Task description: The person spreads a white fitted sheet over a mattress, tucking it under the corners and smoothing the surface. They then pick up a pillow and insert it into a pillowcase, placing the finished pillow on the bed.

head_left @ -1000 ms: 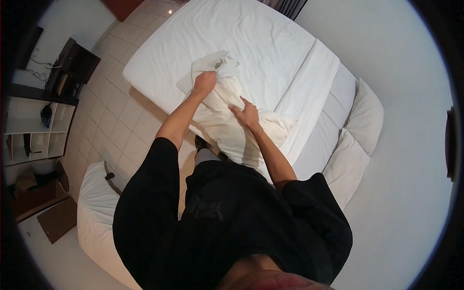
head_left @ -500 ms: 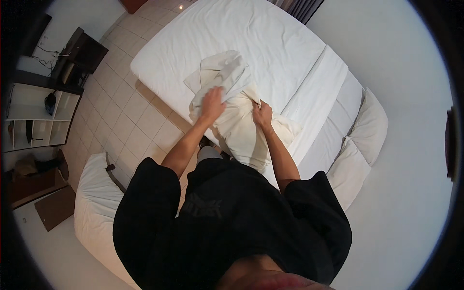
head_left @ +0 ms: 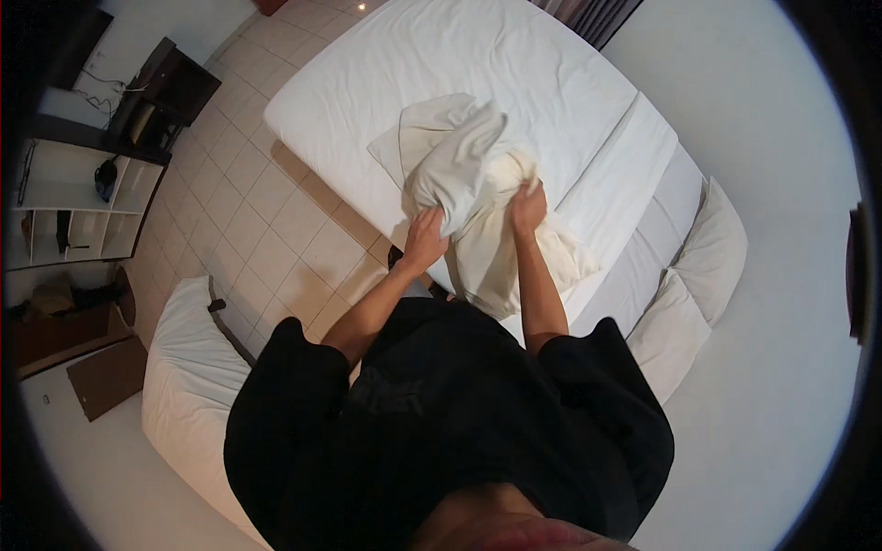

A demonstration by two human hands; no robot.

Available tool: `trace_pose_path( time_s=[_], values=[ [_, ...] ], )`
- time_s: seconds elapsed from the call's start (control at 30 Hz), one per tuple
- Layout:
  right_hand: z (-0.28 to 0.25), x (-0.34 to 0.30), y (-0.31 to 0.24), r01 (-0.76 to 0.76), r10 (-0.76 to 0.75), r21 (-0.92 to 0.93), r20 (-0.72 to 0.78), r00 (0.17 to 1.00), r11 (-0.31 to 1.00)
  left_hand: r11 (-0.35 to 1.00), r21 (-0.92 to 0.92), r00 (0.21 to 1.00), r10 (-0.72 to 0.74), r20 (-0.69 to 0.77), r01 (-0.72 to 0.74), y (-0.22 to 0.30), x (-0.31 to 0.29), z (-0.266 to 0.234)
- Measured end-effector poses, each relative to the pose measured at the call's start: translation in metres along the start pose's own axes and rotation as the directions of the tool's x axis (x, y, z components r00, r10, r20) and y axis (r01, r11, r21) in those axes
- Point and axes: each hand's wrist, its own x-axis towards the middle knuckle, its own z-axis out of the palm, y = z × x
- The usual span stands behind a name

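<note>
A loose, bunched cream cloth (head_left: 487,266) lies over the near side of the bed and hangs down its edge. Its upper part is a paler, greyish white layer that puffs up in folds. My left hand (head_left: 425,241) is closed on the lower edge of that paler layer. Farther right, my right hand (head_left: 528,209) grips a gathered, cream-coloured part, its fingertips partly hidden in the folds. Under the cloth is a bed (head_left: 367,69) with a white sheet, slightly wrinkled and folded back in a band toward the right.
White pillows (head_left: 695,266) rest at the bed's right end against the wall. A second white-covered bed or mattress (head_left: 188,367) stands at lower left. Tiled floor (head_left: 266,207) runs between it and the bed. White shelves (head_left: 83,207) and a dark cabinet (head_left: 170,92) line the left.
My left hand has come down from the top of the cloth to its near edge and closed on it. The paler layer is lifted and more bunched. The right hand keeps its hold.
</note>
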Motion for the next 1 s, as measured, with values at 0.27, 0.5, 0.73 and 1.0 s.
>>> trace_pose_path(
  time_s=[0.27,0.5,0.73,1.0],
  values=[
    [0.049,-0.069,0.006,0.87,-0.738,-0.299,0.463,0.491,0.392,0.838,-0.332,0.891,-0.455,0.014,0.433,-0.039,0.041,0.006],
    [0.053,-0.038,-0.019,0.768,-0.605,0.017,0.627,0.491,0.64,0.827,-0.41,0.909,-0.416,0.011,0.384,-0.049,0.051,-0.014],
    [0.046,-0.042,-0.054,0.786,-0.697,0.063,0.51,0.504,0.615,0.967,-0.14,0.925,-0.246,-0.29,0.214,0.016,0.032,0.0],
    [0.066,-0.056,-0.044,0.695,-0.65,0.154,0.537,0.538,0.703,0.957,-0.185,0.969,-0.24,-0.066,0.224,0.026,0.007,-0.041]
  ],
)
